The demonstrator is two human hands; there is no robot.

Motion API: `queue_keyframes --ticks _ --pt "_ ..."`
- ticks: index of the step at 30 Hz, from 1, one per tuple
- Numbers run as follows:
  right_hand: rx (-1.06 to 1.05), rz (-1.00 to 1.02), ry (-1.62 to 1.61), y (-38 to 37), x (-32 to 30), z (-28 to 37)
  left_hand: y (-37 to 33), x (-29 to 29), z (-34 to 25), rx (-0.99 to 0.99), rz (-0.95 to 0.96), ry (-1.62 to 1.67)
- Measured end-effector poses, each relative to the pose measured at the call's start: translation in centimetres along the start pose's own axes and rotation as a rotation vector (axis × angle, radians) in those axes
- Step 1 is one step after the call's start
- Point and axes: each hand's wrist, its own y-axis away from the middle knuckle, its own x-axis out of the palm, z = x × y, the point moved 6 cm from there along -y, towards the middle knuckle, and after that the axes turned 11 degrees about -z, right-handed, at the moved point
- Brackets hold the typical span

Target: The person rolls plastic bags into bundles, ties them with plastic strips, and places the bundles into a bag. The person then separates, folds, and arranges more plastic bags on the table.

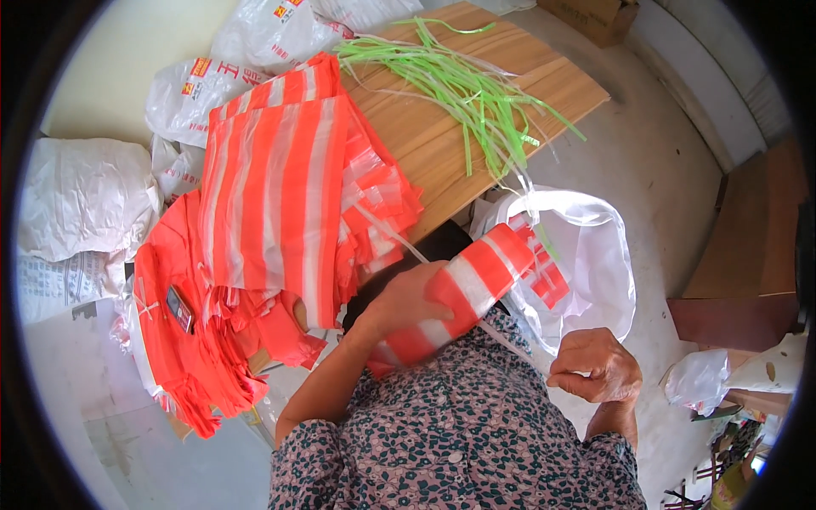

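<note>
Red-striped single bundle, two hands, perhaps one phone

Worn on the head, as the left one of a side-by-side pair. Looks steeply down and somewhat forward, upright and unmirrored, onto the table from above. Takes in the shirt nearest of all, on the near side of the table, filling the lower middle. Catches the left hand and the right hand close by, also on the table's near side. Reaches past the far end of the table to a box. Spreads very wide: to a sack left of the table, to the floor right of it. Bends straight edges toward a round, black rim, well outside the table.
</note>
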Motion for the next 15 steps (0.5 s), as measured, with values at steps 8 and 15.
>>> queue_keyframes --ticks 8,15 --pt "-0.009 0.061 -0.071 -0.3 1.3 1.0 1.4 -0.8 0.4 0.151 -0.260 -0.109" --pt "-0.246 0.119 -0.111 -2.7 2.5 4.2 2.3 -1.8 0.8 0.327 -0.517 0.150"
